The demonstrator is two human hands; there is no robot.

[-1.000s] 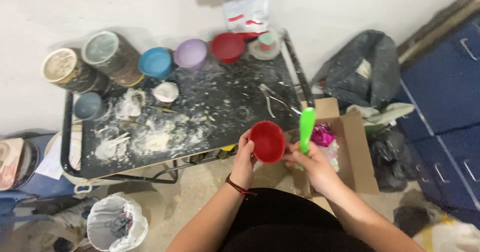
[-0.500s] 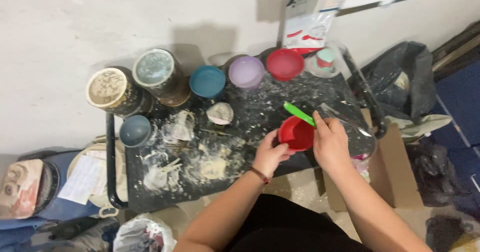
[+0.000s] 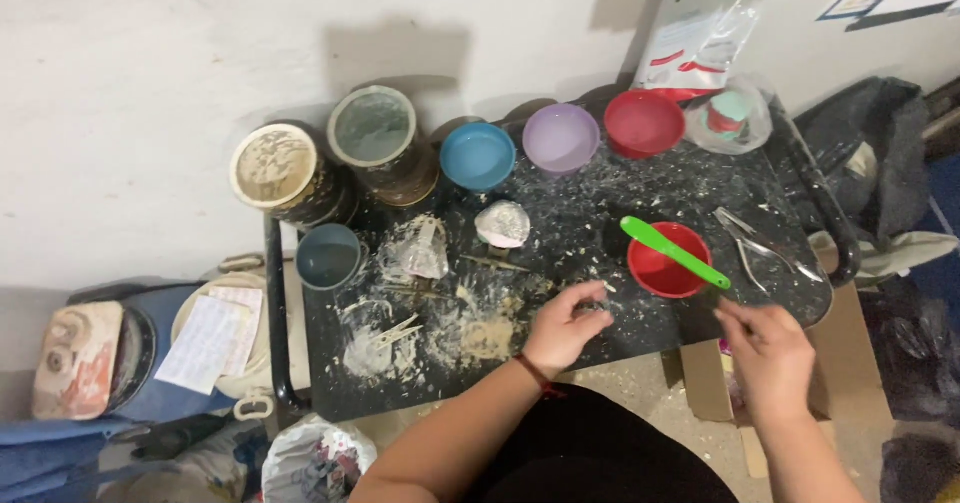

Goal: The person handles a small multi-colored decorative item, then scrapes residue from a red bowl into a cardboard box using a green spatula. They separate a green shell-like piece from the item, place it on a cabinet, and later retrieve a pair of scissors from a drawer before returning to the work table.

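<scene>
A: Start at the left edge of the surface (image 3: 620, 348). What stands there?

B: Two paint-crusted tins at the far left corner, a pale-topped tin (image 3: 275, 168) and a grey-topped tin (image 3: 375, 128) just beside it. Nearer the left edge sits a small grey-blue cup (image 3: 328, 256).

A: And along the far edge?

B: A blue bowl (image 3: 478, 155), then a lilac bowl (image 3: 561, 137), then a red bowl (image 3: 645, 123), all in a row, close together.

A: The hands?

B: The left hand (image 3: 563, 328) rests on the surface near the front edge, fingers curled in on something small and dark; I cannot tell what it is. The right hand (image 3: 768, 355) hovers past the front right corner, blurred, fingers loosely bent and holding nothing.

A: Where is the spatula?

B: The green spatula (image 3: 674, 252) lies across the rim of a red cup (image 3: 662, 273) near the right edge, between the two hands and a little beyond them. Its long axis runs diagonally: one end points toward the far left, the other toward the front right corner. Metal pliers (image 3: 765, 248) lie just right of the cup.
</scene>
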